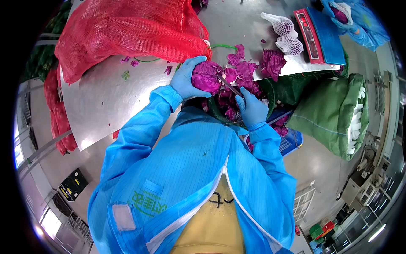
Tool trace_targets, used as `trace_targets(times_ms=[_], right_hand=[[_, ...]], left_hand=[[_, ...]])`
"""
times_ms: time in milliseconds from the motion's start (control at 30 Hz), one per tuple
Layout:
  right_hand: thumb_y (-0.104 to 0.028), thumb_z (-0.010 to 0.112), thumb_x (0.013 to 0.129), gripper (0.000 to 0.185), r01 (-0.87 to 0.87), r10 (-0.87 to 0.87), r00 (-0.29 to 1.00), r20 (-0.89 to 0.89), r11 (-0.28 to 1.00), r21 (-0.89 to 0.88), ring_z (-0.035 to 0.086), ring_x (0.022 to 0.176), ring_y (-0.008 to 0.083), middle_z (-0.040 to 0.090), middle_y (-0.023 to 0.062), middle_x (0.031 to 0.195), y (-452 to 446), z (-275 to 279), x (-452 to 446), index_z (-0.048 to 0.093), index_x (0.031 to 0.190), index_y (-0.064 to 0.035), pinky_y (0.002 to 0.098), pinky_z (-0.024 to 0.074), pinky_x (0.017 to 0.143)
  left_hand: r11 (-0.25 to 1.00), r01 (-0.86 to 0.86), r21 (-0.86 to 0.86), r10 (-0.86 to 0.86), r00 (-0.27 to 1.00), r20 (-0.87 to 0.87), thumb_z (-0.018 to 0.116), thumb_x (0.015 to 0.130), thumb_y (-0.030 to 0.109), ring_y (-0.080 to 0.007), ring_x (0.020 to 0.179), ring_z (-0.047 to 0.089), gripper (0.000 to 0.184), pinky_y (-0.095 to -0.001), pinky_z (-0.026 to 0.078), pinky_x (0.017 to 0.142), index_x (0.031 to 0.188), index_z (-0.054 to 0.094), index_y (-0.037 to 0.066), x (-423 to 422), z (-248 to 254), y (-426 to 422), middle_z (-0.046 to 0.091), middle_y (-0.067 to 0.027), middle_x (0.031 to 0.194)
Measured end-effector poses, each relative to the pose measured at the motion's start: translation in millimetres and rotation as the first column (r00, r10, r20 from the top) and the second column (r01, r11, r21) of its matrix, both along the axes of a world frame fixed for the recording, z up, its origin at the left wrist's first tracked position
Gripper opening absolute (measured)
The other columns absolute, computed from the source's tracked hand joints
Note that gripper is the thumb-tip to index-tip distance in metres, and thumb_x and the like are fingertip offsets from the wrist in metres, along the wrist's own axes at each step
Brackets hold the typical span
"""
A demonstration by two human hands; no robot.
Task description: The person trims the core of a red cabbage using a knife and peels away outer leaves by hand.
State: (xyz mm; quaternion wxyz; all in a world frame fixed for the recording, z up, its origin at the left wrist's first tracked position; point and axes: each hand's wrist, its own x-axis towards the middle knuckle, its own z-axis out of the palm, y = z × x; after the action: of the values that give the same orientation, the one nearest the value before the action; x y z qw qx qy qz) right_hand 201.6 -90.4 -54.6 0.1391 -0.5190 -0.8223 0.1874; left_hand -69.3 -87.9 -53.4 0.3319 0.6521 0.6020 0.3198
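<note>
My left hand (186,80), in a blue glove, is wrapped round a purple cabbage (207,78) at the near edge of the table. In my gloved right hand (253,108) is a knife (229,86), its blade pointing up and left. The blade's tip meets the right side of the cabbage, close to its pale stem end. Loose purple leaves (245,72) lie on the table edge just beyond the knife. Below the blade, more leaves fill a dark green bin (268,101), partly hidden by my right hand.
A full red mesh bag (131,34) covers the table's (101,97) back left. White foam nets (289,44) lie near a red-and-blue scale (320,36) at right. A green sack (334,114) stands right of the bin. Another person's gloved hand (344,19) holds a netted cabbage.
</note>
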Motion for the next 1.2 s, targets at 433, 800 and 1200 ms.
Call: trace_targets(times_ms=[433, 800, 1200], right_hand=[[-0.048, 0.048, 0.092, 0.042, 0.029, -0.082, 0.983, 0.167, 0.955, 0.296, 0.057, 0.051, 0.0230, 0.055, 0.0046, 0.066, -1.4, -15.7, -8.0, 0.061, 0.112, -0.0138, 0.0372, 0.0417, 0.044], [-0.050, 0.050, 0.090, 0.044, 0.013, -0.079, 0.984, 0.158, 0.924, 0.382, 0.054, 0.050, 0.0219, 0.052, 0.0038, 0.065, 2.7, -29.9, -6.0, 0.062, 0.112, -0.0143, 0.0367, 0.0399, 0.044], [-0.050, 0.049, 0.091, 0.045, -0.013, -0.065, 0.983, 0.172, 0.909, 0.417, 0.053, 0.050, 0.0221, 0.053, 0.0031, 0.066, 8.8, -37.9, 0.6, 0.061, 0.117, -0.0160, 0.0367, 0.0396, 0.045]], left_hand=[[0.998, -0.034, -0.059, 0.034, 0.999, -0.004, 0.093, 0.039, 0.032, -0.0331, 0.116, 0.049, 0.112, -0.0405, 0.040, 0.104, 0.136, 0.040, 0.012, 0.7, 0.7, 4.2, 0.047, -0.0151, 0.123], [0.995, -0.001, -0.104, 0.003, 1.000, 0.013, 0.092, 0.043, 0.031, -0.0339, 0.119, 0.048, 0.114, -0.0402, 0.039, 0.107, 0.141, 0.036, 0.019, 3.2, 13.9, 2.6, 0.046, -0.0155, 0.127], [0.950, 0.261, 0.172, -0.247, 0.964, -0.103, 0.091, 0.045, 0.036, -0.0374, 0.118, 0.046, 0.096, -0.0427, 0.041, 0.101, 0.125, 0.046, 0.011, -9.8, -1.1, 30.9, 0.039, -0.0173, 0.132]])
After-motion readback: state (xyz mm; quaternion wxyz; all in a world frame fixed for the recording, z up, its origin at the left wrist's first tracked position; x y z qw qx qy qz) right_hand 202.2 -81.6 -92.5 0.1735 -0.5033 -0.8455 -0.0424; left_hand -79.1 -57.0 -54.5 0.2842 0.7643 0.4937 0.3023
